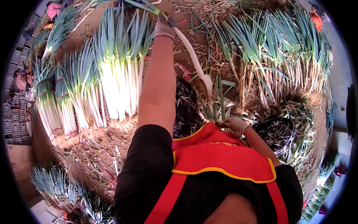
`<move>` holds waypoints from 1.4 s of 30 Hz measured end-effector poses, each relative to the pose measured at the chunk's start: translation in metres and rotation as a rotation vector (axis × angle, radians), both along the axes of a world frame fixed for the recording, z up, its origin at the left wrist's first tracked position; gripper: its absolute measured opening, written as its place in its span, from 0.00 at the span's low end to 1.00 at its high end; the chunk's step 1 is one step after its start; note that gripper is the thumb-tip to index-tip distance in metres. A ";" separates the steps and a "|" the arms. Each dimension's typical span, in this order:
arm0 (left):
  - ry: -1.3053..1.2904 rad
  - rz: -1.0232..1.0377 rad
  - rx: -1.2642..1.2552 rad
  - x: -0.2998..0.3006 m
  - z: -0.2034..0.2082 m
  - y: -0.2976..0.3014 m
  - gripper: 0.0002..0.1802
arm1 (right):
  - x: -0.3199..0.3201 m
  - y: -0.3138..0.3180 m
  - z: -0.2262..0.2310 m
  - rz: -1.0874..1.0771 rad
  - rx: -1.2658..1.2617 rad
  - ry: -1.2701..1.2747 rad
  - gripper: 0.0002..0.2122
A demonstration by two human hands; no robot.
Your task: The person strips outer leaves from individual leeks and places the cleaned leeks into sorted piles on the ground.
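Observation:
At the top middle, my gloved left hand (164, 28) is closed around a long green onion (194, 58) where its white stalk meets the green leaves. The stalk slants down to the right, its root end lying above my lap. My gloved right hand (235, 125) is low in front of the red apron (223, 160), fingers curled in beside loose peeled leaves (214, 111). What those fingers hold, if anything, is hidden. To the left of my left arm stands a row of clean white-stemmed green onions (117, 82).
Unpeeled green onions (268, 56) with brown, dry skins stand at the right. Tied bundles (48, 108) are at the far left, more onions (56, 186) at the lower left. Peelings (298, 143) litter the soil. Other people (53, 10) are at the edges.

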State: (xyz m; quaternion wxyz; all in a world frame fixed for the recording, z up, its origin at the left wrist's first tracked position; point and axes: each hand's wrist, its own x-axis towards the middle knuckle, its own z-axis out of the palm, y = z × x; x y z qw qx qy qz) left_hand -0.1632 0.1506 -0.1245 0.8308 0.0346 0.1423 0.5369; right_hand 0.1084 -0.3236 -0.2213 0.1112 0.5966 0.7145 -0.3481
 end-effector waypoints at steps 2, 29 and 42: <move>0.134 0.087 -0.007 0.003 -0.003 0.001 0.21 | -0.023 0.034 0.026 -0.116 0.153 0.070 0.16; 0.310 0.030 -0.046 0.045 0.010 -0.022 0.16 | -0.104 0.151 0.140 -0.954 -0.135 1.409 0.14; 0.396 0.131 0.017 -0.067 -0.086 0.055 0.11 | -0.048 0.125 0.097 -1.040 -0.048 1.395 0.16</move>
